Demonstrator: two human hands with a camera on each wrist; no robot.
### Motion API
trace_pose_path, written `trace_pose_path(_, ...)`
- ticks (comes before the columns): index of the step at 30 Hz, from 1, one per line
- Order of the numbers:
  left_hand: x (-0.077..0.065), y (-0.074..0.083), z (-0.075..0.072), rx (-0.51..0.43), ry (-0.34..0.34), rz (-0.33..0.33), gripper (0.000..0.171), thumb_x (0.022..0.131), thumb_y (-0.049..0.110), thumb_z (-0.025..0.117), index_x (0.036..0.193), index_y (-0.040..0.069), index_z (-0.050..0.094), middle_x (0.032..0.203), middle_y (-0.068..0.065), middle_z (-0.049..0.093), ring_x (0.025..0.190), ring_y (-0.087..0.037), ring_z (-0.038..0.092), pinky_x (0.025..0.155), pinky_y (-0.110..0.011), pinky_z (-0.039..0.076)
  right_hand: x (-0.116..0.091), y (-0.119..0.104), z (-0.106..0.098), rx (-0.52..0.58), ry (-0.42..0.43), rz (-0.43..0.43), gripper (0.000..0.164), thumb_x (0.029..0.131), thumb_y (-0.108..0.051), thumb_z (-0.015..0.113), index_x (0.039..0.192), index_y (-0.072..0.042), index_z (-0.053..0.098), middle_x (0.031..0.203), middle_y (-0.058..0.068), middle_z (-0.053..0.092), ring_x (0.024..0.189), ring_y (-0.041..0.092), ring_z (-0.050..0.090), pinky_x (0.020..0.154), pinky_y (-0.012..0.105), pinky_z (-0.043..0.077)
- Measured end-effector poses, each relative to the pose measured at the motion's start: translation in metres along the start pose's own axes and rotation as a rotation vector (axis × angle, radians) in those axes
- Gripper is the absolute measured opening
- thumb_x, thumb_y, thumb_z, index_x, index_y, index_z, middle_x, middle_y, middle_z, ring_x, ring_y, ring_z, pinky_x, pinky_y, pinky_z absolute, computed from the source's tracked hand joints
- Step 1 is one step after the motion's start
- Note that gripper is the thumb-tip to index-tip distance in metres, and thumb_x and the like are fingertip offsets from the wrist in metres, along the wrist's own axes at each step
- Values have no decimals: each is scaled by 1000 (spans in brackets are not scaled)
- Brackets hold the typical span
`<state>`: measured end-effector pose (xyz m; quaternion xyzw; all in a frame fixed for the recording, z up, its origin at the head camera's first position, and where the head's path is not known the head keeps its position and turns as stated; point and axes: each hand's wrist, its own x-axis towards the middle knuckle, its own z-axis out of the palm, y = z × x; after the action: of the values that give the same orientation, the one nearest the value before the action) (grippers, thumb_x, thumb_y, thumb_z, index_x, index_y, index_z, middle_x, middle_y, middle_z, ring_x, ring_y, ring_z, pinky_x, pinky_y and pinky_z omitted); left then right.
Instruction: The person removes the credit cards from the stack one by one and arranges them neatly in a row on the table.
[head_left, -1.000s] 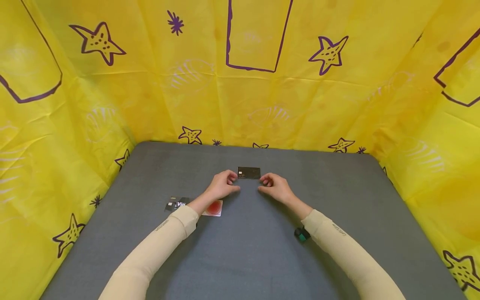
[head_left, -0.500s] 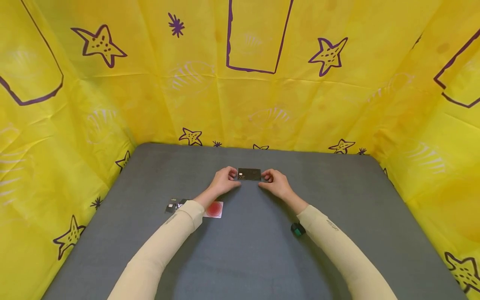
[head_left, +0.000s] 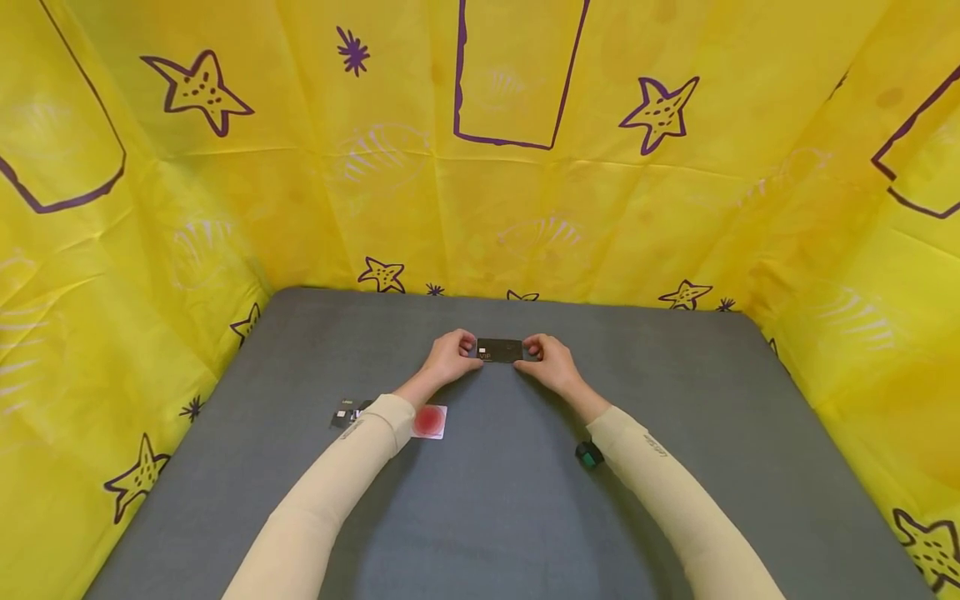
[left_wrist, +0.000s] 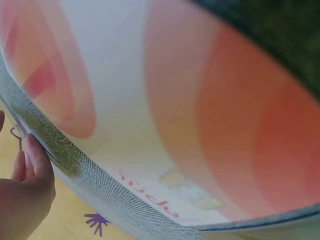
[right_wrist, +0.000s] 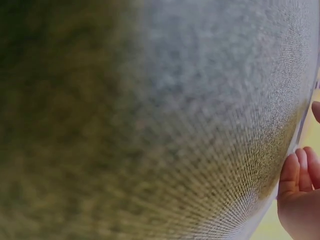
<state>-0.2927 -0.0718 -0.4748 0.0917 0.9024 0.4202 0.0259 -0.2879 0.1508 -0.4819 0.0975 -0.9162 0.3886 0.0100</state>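
A black bank card (head_left: pixel 500 350) marked VIP lies flat on the grey table, toward its far side. My left hand (head_left: pixel 450 358) holds the card's left end, thumb at the near corner and curled fingers at the far one. Mirroring it, my right hand (head_left: pixel 553 365) has thumb and fingers at the right end. Under the left forearm lie a white card with a red circle (head_left: pixel 430 422) and a dark card (head_left: pixel 345 413), both partly hidden by the sleeve. Close up in the left wrist view, the red-circle design (left_wrist: pixel 240 110) fills much of the picture.
The grey table (head_left: pixel 480 500) is walled on the back and sides by yellow cloth (head_left: pixel 480 217) with purple starfish drawings. A black and green wrist device (head_left: pixel 589 455) hangs under the right forearm. Grey fabric (right_wrist: pixel 210 100) fills most of the right wrist view.
Both hands have closed in slightly on the ends of the black card, fingertips now at its corners. The forearms have shifted inward, and the left sleeve covers more of the dark card. The card stays put.
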Motion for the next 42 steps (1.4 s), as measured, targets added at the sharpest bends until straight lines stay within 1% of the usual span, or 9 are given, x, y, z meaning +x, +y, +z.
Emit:
trace_pose_path(7, 5, 1, 1, 43, -12, -8, 48, 78, 14, 80, 118, -2, 60, 107, -14, 59, 95, -26, 56, 87, -37, 46, 5, 0, 2, -47, -24, -6, 47, 81, -22, 79, 118, 2, 62, 101, 13, 61, 89, 27, 53, 82, 40, 43)
trace_pose_path(11, 7, 2, 1, 73, -39, -1, 53, 77, 16, 81, 121, -3, 59, 108, -15, 57, 96, -26, 54, 87, -37, 45, 9, 1, 2, -55, -37, -2, 49, 81, -24, 79, 119, 2, 62, 102, 14, 61, 95, 29, 54, 87, 43, 43)
trace_pose_path(14, 9, 3, 1, 86, -54, 8, 55, 77, 16, 82, 122, -4, 58, 108, -15, 56, 96, -26, 53, 87, -36, 45, 10, 2, 2, -58, -43, 1, 50, 81, -24, 79, 120, 1, 61, 103, 14, 61, 96, 29, 54, 88, 43, 43)
trace_pose_path(20, 9, 2, 1, 85, -71, -6, 56, 78, 16, 82, 125, -3, 58, 108, -14, 55, 94, -24, 51, 86, -36, 44, 11, 1, 2, -66, -67, -8, 52, 81, -25, 79, 121, 2, 60, 102, 13, 60, 96, 29, 53, 88, 43, 42)
trace_pose_path(27, 11, 0, 3, 88, -78, -3, 55, 78, 16, 82, 125, -3, 59, 108, -14, 55, 94, -24, 50, 86, -36, 44, 11, 1, 2, -91, -90, -18, 54, 82, -25, 78, 124, 2, 59, 101, 13, 59, 95, 28, 51, 87, 43, 41)
trace_pose_path(34, 12, 0, 4, 96, -80, -11, 54, 78, 16, 82, 124, -2, 61, 107, -13, 56, 95, -24, 51, 87, -36, 44, 11, 2, 3, -83, -114, -1, 53, 84, -26, 77, 127, 0, 58, 102, 12, 57, 95, 28, 50, 86, 43, 40)
trace_pose_path(42, 13, 0, 4, 92, -81, -12, 54, 78, 16, 82, 125, -1, 61, 108, -13, 56, 96, -25, 52, 88, -37, 44, 9, 1, 2, -77, -114, -2, 53, 85, -26, 76, 128, 0, 58, 103, 12, 57, 95, 28, 51, 86, 44, 41)
